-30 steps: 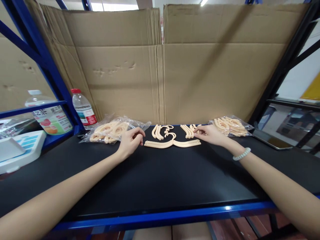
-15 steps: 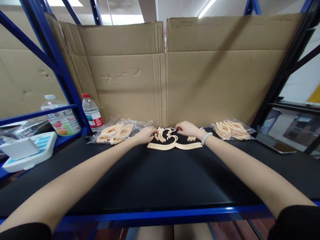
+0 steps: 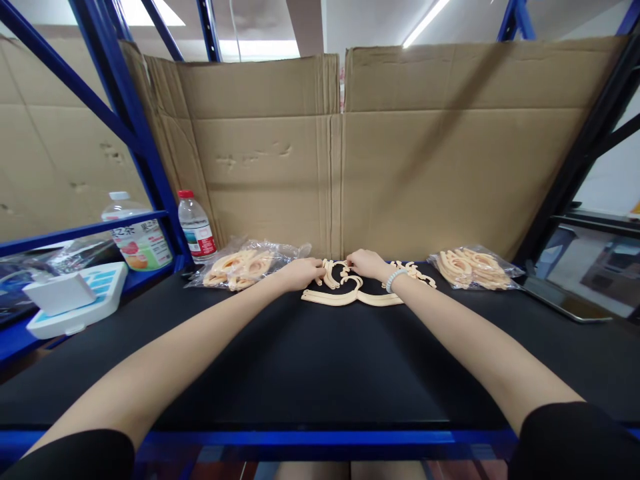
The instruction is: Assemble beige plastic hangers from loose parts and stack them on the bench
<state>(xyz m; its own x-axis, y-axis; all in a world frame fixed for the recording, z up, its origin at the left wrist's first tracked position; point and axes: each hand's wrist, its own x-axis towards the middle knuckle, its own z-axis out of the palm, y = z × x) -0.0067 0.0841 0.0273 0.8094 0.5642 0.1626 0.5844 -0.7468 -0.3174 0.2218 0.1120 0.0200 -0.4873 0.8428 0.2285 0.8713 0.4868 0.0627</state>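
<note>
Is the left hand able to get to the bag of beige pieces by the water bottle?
Probably yes. The left hand rests on the black bench right beside that bag of beige pieces, and nothing lies between them. The water bottle stands behind the bag, out of the way.

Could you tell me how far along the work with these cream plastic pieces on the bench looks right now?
Early, it seems. One wide curved hanger piece lies flat mid-bench. The left hand and right hand both rest on the small hook pieces behind it; whether either grips one is unclear. More loose pieces lie by the right wrist, and the left bag and right bag remain full.
</note>
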